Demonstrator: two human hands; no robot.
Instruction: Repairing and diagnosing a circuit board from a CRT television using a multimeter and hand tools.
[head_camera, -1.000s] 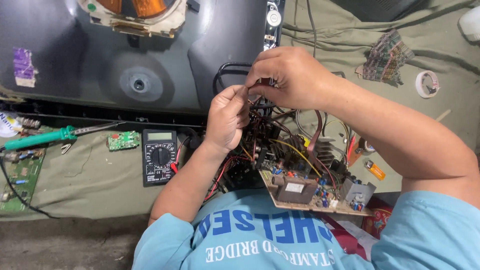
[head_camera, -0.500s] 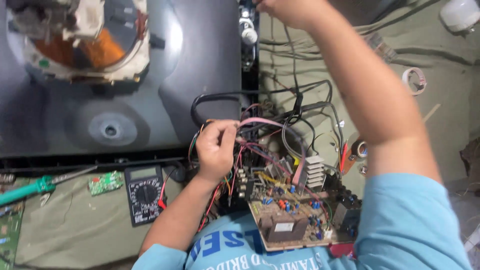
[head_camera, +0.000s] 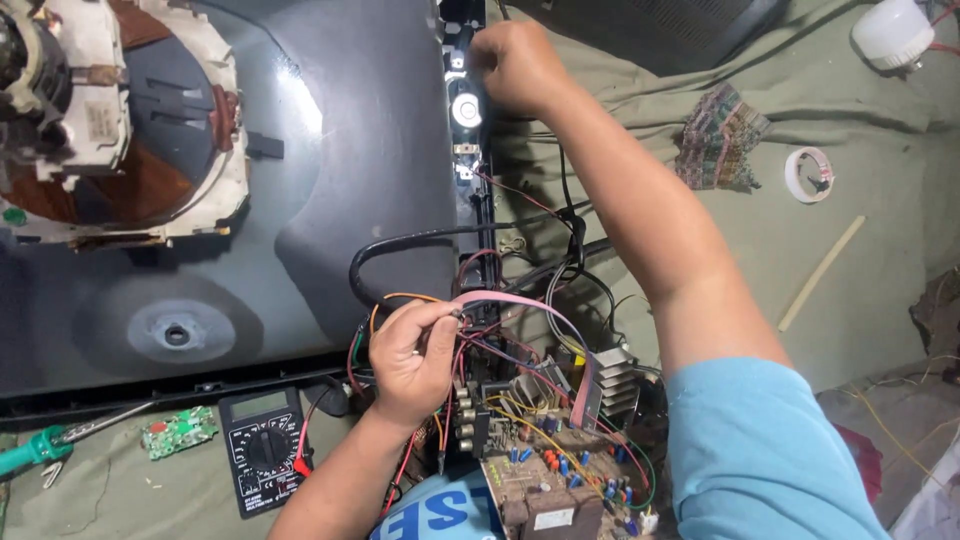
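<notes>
The left hand (head_camera: 412, 352) pinched the pink ribbon cable (head_camera: 520, 303) above the circuit board (head_camera: 545, 470), keeping it clear; the right hand (head_camera: 515, 65) gripped the tube's edge strip (head_camera: 465, 110) (fingers closed).

On the green cloth (head_camera: 880, 150) lie a tape roll (head_camera: 808, 174), a black multimeter (head_camera: 262, 449) — and a white bulb (head_camera: 893, 33)

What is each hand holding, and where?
Left hand pinches the pink ribbon cable at its near end. Right hand rests on the black frame; grip unclear.
</notes>
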